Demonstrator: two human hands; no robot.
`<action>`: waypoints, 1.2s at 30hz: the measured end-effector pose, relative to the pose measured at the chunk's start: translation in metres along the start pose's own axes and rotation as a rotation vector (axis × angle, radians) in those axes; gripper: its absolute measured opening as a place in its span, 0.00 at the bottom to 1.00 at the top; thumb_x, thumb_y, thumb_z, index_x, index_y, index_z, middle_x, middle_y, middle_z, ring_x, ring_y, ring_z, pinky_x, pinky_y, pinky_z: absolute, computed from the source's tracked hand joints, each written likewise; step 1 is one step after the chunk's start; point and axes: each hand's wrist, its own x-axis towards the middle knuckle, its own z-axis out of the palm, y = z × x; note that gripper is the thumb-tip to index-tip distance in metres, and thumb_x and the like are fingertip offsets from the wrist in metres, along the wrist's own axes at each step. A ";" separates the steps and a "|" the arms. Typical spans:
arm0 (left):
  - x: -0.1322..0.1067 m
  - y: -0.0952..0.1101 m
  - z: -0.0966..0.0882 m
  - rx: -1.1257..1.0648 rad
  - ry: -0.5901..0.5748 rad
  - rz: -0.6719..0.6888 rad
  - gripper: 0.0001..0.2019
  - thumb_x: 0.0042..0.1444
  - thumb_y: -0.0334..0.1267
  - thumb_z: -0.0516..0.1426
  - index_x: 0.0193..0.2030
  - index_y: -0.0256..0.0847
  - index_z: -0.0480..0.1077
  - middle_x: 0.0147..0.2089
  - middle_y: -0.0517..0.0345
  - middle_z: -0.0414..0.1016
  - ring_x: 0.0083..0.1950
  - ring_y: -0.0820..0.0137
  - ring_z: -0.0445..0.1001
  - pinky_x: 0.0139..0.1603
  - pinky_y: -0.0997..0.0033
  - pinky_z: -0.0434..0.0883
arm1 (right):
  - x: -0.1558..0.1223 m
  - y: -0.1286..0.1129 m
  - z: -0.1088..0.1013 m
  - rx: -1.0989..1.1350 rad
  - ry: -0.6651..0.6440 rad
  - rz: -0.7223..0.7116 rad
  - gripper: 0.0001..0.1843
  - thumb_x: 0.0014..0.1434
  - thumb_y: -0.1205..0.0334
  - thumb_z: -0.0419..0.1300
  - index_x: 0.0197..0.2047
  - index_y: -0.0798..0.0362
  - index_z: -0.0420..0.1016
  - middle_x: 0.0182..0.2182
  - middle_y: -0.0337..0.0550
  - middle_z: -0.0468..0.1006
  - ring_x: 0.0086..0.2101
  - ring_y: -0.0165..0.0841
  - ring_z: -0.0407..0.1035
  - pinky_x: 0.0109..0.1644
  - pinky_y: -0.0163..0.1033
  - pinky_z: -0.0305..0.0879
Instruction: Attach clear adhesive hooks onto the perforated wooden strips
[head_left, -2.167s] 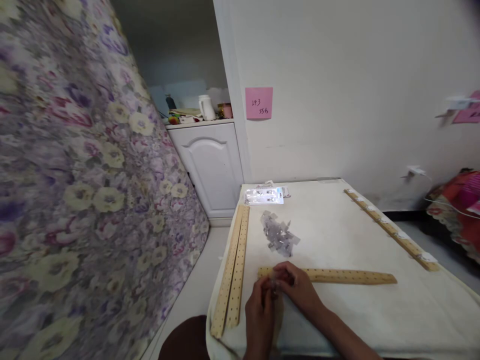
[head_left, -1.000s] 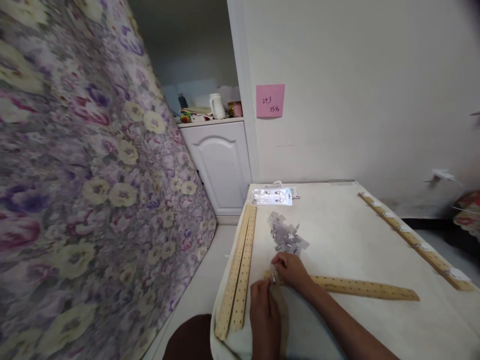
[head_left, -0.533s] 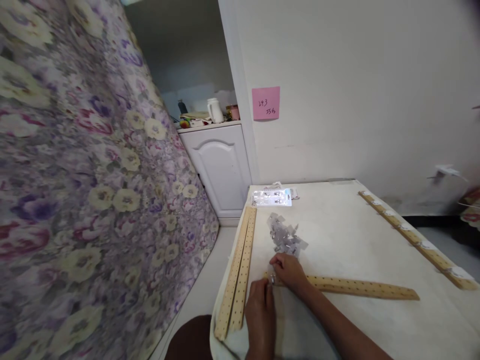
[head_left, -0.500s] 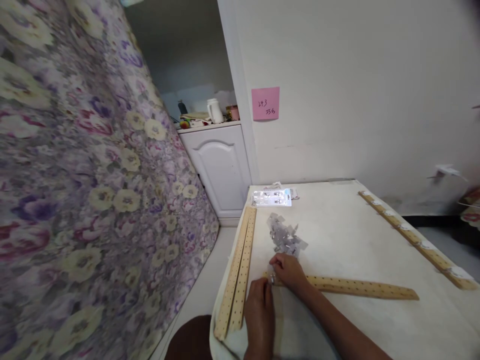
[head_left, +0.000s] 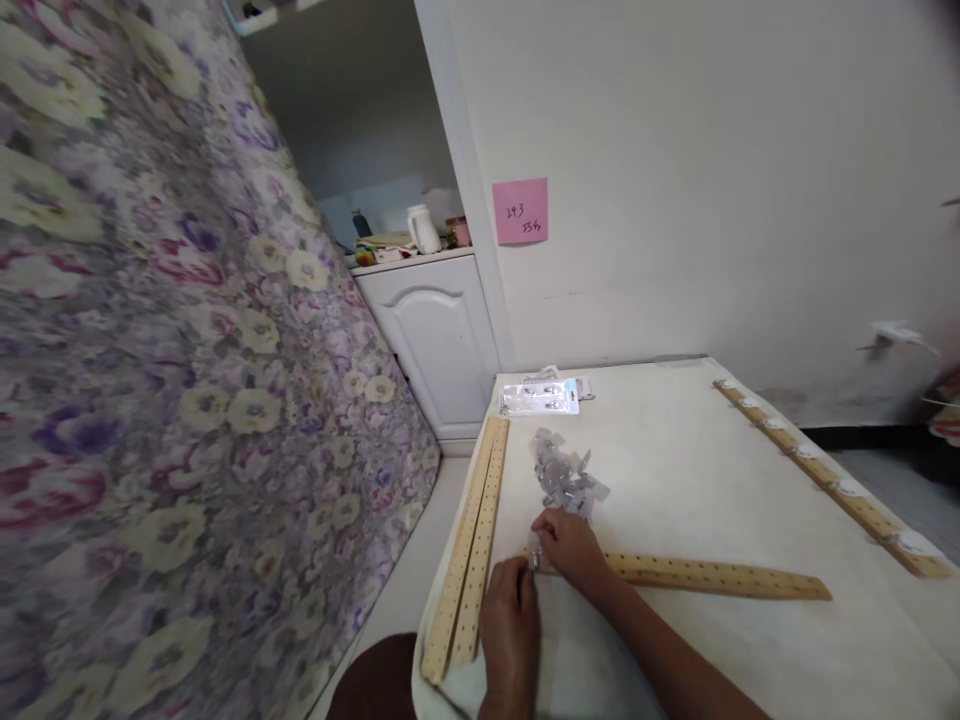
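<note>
A pale wooden strip with rows of holes [head_left: 720,577] lies across the near part of the table. My left hand [head_left: 510,620] is closed at the strip's left end, gripping it between thumb and fingers. Just beside those fingertips, a small shiny metal fitting [head_left: 535,560] sits on the strip. Over the strip, to the right of the fitting, my right hand [head_left: 570,545] is closed in a pinch; what its fingertips hold is too small to make out. Behind it lies a pile of small clear plastic pieces with metal parts [head_left: 564,475].
Two more perforated wooden strips [head_left: 480,540] lie side by side along the left edge. At the right, a strip [head_left: 814,465] carries several white-looking pieces. Clear blister packs [head_left: 538,396] lie at the back. A floral curtain [head_left: 225,400] hangs left of the table [head_left: 675,460].
The view has shifted slightly, so the scene sits a little further left. Both hands stay at the strip's left end with almost the same pose.
</note>
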 end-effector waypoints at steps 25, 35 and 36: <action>0.001 -0.004 0.003 -0.001 -0.013 0.013 0.09 0.58 0.36 0.49 0.36 0.42 0.70 0.35 0.56 0.73 0.37 0.65 0.72 0.40 0.66 0.68 | -0.001 0.004 -0.003 0.067 -0.035 -0.070 0.11 0.51 0.65 0.56 0.37 0.54 0.76 0.32 0.43 0.78 0.34 0.33 0.71 0.40 0.34 0.62; 0.002 -0.004 0.002 -0.007 -0.007 0.006 0.09 0.58 0.37 0.50 0.35 0.43 0.70 0.34 0.56 0.73 0.36 0.65 0.72 0.38 0.68 0.67 | 0.000 0.007 -0.003 0.076 -0.058 -0.081 0.15 0.44 0.68 0.60 0.38 0.55 0.76 0.31 0.42 0.77 0.31 0.32 0.69 0.37 0.33 0.61; 0.002 -0.004 0.003 -0.009 -0.005 0.007 0.09 0.58 0.38 0.50 0.35 0.43 0.70 0.33 0.56 0.73 0.36 0.65 0.72 0.38 0.68 0.67 | 0.000 0.007 -0.002 0.080 -0.060 -0.078 0.15 0.44 0.68 0.60 0.38 0.55 0.77 0.31 0.42 0.78 0.31 0.31 0.68 0.37 0.33 0.61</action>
